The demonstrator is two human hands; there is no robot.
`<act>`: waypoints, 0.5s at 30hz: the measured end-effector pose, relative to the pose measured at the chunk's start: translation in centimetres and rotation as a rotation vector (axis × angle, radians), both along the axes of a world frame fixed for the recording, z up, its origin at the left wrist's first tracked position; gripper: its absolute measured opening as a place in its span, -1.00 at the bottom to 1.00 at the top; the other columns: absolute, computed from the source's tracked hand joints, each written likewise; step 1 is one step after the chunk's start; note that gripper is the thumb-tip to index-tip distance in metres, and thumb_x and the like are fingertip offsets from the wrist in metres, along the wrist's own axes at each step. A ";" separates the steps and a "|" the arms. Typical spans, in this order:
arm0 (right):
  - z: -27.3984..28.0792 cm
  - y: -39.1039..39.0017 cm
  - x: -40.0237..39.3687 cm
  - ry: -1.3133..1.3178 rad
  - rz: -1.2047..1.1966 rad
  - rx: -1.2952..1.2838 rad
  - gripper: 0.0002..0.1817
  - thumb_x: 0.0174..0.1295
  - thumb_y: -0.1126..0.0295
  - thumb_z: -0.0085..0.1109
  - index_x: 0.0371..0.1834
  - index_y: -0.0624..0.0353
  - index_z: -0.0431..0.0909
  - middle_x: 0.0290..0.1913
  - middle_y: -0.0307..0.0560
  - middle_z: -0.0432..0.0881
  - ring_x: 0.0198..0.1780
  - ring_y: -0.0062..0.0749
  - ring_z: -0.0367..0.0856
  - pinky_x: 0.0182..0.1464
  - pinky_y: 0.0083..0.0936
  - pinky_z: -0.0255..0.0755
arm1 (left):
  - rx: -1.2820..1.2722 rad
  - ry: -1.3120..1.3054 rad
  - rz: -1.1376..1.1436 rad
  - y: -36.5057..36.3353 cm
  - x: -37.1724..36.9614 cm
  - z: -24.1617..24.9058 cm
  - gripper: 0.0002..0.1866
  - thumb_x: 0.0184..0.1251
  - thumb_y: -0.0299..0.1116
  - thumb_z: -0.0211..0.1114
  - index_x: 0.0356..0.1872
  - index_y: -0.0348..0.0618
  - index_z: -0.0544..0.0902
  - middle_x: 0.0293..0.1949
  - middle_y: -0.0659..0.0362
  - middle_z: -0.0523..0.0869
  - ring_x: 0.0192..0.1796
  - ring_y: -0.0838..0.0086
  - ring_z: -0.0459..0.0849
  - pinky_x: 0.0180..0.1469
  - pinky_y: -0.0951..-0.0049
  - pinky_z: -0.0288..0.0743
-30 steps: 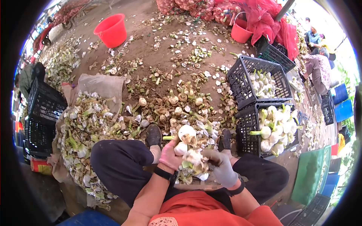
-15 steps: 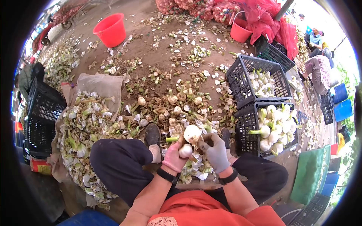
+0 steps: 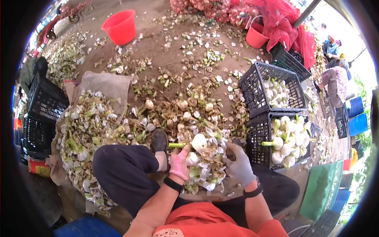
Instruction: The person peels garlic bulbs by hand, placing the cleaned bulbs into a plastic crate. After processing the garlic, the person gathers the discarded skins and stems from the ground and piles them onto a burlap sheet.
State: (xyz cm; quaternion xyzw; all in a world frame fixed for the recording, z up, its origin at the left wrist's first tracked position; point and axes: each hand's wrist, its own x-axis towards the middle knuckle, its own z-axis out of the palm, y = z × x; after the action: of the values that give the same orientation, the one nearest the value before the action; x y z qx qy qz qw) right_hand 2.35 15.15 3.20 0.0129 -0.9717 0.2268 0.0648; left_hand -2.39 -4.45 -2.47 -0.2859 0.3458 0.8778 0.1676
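In my head view, the left hand (image 3: 180,164), gloved in pink, has its fingers closed on a white garlic bulb (image 3: 199,142), with a second bulb (image 3: 192,159) at the palm. I see the grey-gloved right hand (image 3: 239,168) with fingers parted, holding nothing, above the peelings (image 3: 208,177). A black crate (image 3: 259,147) of bulbs stands beyond it.

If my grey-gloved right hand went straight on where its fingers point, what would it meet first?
Your right hand would probably meet the upper round white garlic bulb in your pink-gloved left hand, though depth is unclear.
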 end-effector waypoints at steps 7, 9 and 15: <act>-1.0 -3.1 -1.5 0.074 -0.098 -0.437 -0.84 0.02 0.64 0.27 -0.30 0.23 0.63 -0.33 -0.09 0.66 -0.27 -0.34 0.65 -0.24 -0.48 0.50 | -0.201 0.058 -0.096 0.8 1.1 0.3 -0.79 0.28 -0.40 0.32 -0.12 -0.23 0.58 -0.28 0.22 0.66 -0.34 0.55 0.64 -0.35 0.54 0.56; -6.5 1.7 -1.3 -0.040 -0.550 -0.568 -0.80 0.00 0.70 0.20 -0.29 0.24 0.63 -0.37 -0.12 0.66 -0.30 -0.37 0.65 -0.22 -0.50 0.51 | -0.093 0.029 -0.106 0.2 1.3 0.7 -0.79 0.28 -0.40 0.32 -0.12 -0.23 0.58 -0.29 0.22 0.66 -0.35 0.56 0.63 -0.37 0.54 0.54; -5.3 1.6 2.2 -0.068 -0.191 -0.319 -0.25 -0.02 0.62 0.25 0.35 0.09 0.30 0.33 0.17 0.32 0.32 0.02 0.35 0.29 -0.31 0.32 | -0.115 0.001 -0.119 1.2 0.8 0.1 -0.78 0.25 -0.46 0.32 -0.10 -0.26 0.60 -0.24 0.22 0.67 -0.27 0.57 0.64 -0.23 0.54 0.55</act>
State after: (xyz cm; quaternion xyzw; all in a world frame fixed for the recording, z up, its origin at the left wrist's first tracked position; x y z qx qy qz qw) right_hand 4.56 16.74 -2.12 -0.0974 -0.9220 0.3709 0.0542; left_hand -1.62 -3.28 -2.42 -0.2738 0.4122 0.8451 0.2026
